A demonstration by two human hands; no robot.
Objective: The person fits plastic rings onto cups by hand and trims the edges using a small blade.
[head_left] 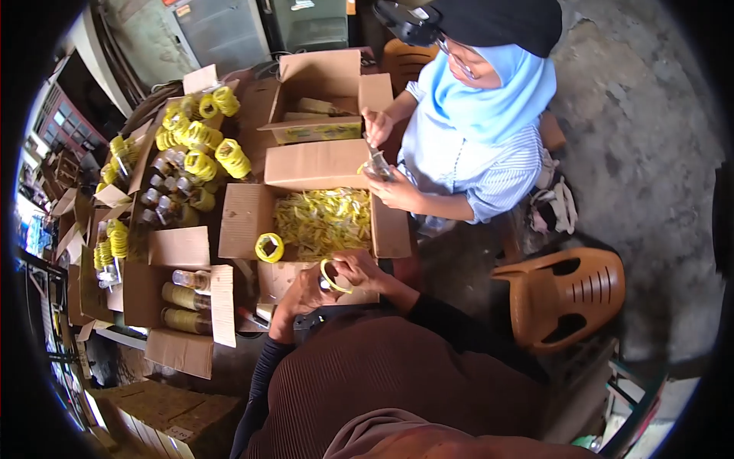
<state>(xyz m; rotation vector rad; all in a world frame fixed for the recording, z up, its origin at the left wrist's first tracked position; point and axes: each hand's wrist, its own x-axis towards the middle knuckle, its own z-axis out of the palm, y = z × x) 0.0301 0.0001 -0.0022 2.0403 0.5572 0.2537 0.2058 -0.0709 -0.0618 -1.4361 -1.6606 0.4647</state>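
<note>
Near the front edge of the box in front of me, my left hand (pixel 300 293) is closed round something small, mostly hidden, with a whitish bit showing. My right hand (pixel 358 269) pinches a thin yellow band (pixel 341 289), which curves in a loop between my two hands. Just beyond them, an open cardboard box (pixel 246 222) holds a heap of yellow strips (pixel 321 218). A yellow ring-shaped roll (pixel 269 247) rests at that box's near left corner.
Across from me, a person (pixel 466 145) holds a clear container (pixel 378 165). Yellow ring bundles (pixel 200 136) and clear jars (pixel 172 183) fill a box at left. Another box (pixel 180 348) holds lidded cylinders. A cardboard box (pixel 321 73) stands behind; an orange plastic chair (pixel 566 298) is at right.
</note>
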